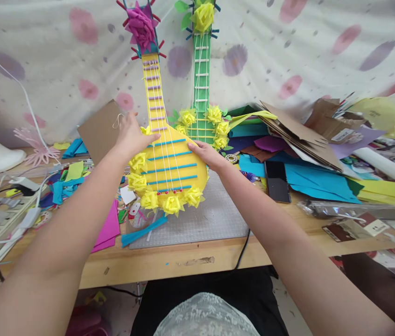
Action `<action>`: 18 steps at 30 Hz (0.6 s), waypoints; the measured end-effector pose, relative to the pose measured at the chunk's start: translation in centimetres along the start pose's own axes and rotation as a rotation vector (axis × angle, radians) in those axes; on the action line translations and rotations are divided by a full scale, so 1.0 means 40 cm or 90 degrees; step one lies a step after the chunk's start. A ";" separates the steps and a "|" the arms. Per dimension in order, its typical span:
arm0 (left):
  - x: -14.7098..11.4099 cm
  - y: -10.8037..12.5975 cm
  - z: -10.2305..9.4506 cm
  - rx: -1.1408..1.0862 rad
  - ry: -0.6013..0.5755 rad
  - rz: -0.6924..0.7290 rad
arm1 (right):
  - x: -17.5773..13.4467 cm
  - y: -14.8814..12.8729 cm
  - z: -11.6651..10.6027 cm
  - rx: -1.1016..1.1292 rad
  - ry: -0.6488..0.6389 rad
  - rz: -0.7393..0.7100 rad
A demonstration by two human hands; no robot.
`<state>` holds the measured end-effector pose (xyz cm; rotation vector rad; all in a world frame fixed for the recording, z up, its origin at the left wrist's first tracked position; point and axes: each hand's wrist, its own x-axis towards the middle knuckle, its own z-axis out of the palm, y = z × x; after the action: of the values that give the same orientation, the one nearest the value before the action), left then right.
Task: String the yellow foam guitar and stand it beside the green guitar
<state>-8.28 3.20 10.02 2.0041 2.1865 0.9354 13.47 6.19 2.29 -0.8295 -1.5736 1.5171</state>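
A whitish sheet of thin, wrinkled material (pixel 260 91) hangs across the whole back of the scene like a wall covering, printed with large blurry pink blooms (pixel 83 25), purple ones (pixel 235 60) and small greyish dots, its folds slanting and creasing unevenly down to the rear of the worktop. The worktop (pixel 137 262) is pale, yellowish wood with visible grain, running the width of the view, its front edge marked by a rough worn patch (pixel 199 261); below it shows a light-coloured floor (pixel 122 310), and the light is bright and diffuse, dimming toward the upper right corner.
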 end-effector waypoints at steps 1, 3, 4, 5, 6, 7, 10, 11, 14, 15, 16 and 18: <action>-0.012 0.005 0.003 0.015 -0.003 0.031 | 0.002 -0.002 0.002 -0.002 0.005 -0.002; -0.043 0.015 0.015 0.042 -0.036 0.104 | 0.004 -0.005 0.007 0.000 0.018 -0.004; -0.061 0.018 0.023 0.055 -0.062 0.138 | 0.004 -0.006 0.009 0.003 0.026 -0.003; -0.078 0.020 0.031 0.070 -0.090 0.163 | 0.004 -0.006 0.010 0.009 0.031 -0.002; -0.094 0.021 0.039 0.085 -0.117 0.180 | 0.004 -0.005 0.011 0.015 0.036 -0.001; -0.107 0.021 0.046 0.100 -0.138 0.195 | 0.005 -0.003 0.010 0.020 0.040 0.000; -0.131 0.015 0.065 0.130 -0.169 0.227 | 0.011 0.005 0.003 0.026 0.046 0.005; -0.133 0.013 0.069 0.134 -0.174 0.234 | 0.015 0.008 -0.001 0.027 0.049 0.004; -0.123 0.007 0.072 0.121 -0.188 0.237 | 0.029 0.013 -0.009 0.026 0.063 -0.010; -0.116 0.005 0.068 0.108 -0.188 0.231 | 0.033 0.012 -0.010 0.023 0.068 -0.015; -0.109 0.003 0.061 0.093 -0.179 0.220 | 0.036 0.011 -0.009 0.018 0.071 -0.020; -0.097 -0.001 0.039 0.061 -0.127 0.187 | 0.041 0.006 -0.003 0.001 0.076 -0.028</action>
<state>-7.02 0.28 7.32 2.3925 1.9031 0.6246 12.79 7.68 2.21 -0.8630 -1.4947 1.4116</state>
